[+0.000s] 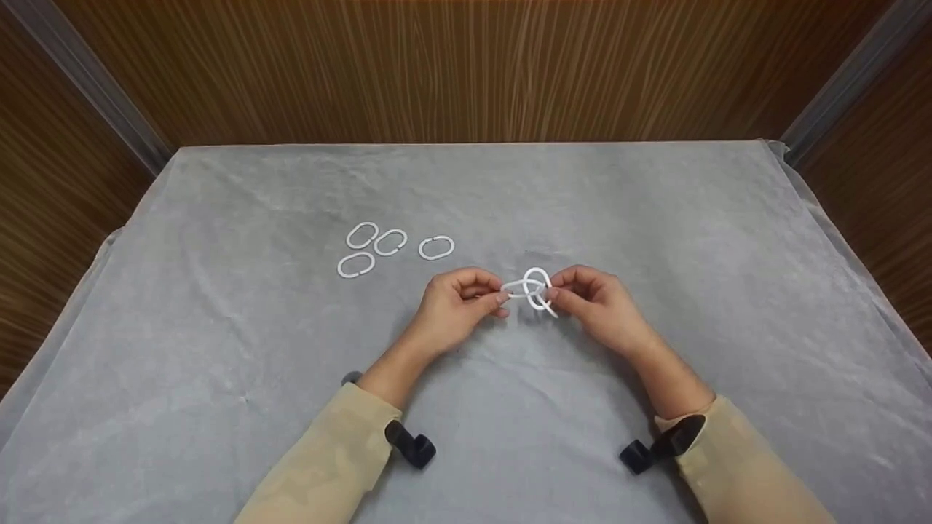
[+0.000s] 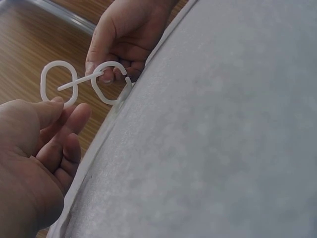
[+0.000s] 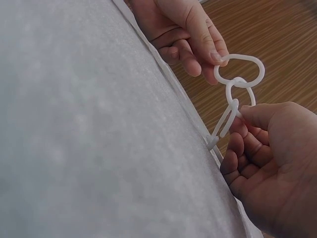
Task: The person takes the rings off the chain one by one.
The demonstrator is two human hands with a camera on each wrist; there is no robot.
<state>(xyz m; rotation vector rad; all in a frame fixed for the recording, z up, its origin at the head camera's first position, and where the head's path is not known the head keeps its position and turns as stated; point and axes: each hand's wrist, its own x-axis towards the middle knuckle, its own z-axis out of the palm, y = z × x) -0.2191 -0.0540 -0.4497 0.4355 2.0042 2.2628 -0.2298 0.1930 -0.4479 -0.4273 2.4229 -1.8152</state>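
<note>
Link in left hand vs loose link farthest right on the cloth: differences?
The held link is pinched by the left hand; the loose link lies on the cloth. The held link is interlocked with a neighbouring link; the loose link is joined to none. Both are white, rounded oblongs.

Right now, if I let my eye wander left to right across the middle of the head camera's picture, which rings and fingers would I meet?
A group of three loose rings → a single loose ring → the left fingers → the joined rings → the right fingers.
</note>
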